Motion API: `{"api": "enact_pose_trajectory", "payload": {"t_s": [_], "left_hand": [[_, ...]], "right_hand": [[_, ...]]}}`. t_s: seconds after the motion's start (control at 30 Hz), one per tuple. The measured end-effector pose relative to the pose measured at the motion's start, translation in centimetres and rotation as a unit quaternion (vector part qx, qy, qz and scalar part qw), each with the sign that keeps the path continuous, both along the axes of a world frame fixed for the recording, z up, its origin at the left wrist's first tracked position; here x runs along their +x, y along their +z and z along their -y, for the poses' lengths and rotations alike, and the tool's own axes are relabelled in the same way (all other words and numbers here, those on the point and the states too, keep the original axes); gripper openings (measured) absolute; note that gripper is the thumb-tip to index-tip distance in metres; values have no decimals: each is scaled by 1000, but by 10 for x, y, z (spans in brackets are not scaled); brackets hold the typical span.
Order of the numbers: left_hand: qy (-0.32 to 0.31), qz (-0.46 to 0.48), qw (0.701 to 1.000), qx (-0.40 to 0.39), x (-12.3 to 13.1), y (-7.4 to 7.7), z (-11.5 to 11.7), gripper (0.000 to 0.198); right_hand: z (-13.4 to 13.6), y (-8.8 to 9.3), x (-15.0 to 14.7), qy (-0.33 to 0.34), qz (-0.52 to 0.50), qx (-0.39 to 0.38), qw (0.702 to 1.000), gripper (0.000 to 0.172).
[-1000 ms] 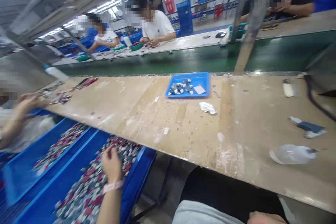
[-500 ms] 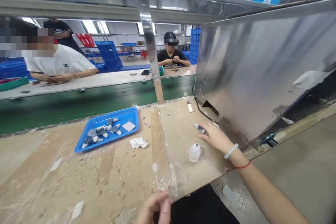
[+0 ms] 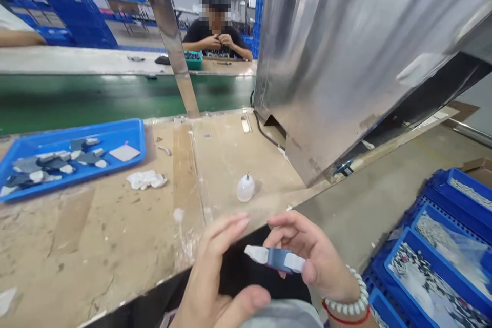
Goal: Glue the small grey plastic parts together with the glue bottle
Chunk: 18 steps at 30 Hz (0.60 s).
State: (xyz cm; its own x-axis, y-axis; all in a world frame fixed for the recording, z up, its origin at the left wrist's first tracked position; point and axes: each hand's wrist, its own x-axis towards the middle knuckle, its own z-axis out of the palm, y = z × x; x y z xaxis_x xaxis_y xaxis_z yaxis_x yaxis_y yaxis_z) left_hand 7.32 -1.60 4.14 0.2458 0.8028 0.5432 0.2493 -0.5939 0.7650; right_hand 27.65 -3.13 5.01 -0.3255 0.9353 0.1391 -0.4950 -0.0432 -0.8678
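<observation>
My right hand (image 3: 311,251) holds a small dark blue and white piece (image 3: 280,259) over my lap, just off the table edge. Its thumb is at the piece's right end, and the fingers curl behind it. To the left of the piece, my left hand (image 3: 219,277) has its thumb and fingers spread with nothing between them. A small white bottle with a thin metal tip (image 3: 246,188) stands upright on the table beyond both hands. Similar blue-grey and white pieces (image 3: 57,164) lie in a blue tray (image 3: 141,136) at the left, beside a flat white square (image 3: 125,151).
Crumpled white tissue (image 3: 146,180) lies on the brown tabletop (image 3: 134,230). A large metal housing (image 3: 319,61) rises at the right. Blue bins (image 3: 434,277) of small parts stand low at the right. Across the green belt (image 3: 96,97), a person (image 3: 215,36) sits working.
My right hand has lifted the piece from the table and brought it over my lap. My left hand has come up beside it, fingers spread. The view has shifted right and down.
</observation>
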Motion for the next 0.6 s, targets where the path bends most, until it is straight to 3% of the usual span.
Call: {"api": "enact_pose_trajectory", "payload": {"t_s": [0.1, 0.17, 0.23, 0.43, 0.6], "left_hand": [[-107, 45, 993, 0, 8, 15, -7, 50], [-124, 69, 990, 10, 8, 19, -9, 33], [-118, 87, 989, 7, 8, 20, -8, 28], [-117, 169, 976, -70, 8, 17, -4, 31], [-153, 210, 958, -122, 10, 14, -3, 29]], "right_hand": [[3, -1, -14, 46, -73, -60, 994, 56], [3, -1, -20, 55, -87, -100, 990, 56], [2, -1, -26, 54, -78, -120, 988, 59], [2, -4, -37, 63, 83, -33, 994, 64], [5, -12, -43, 22, 118, -26, 992, 69]]}}
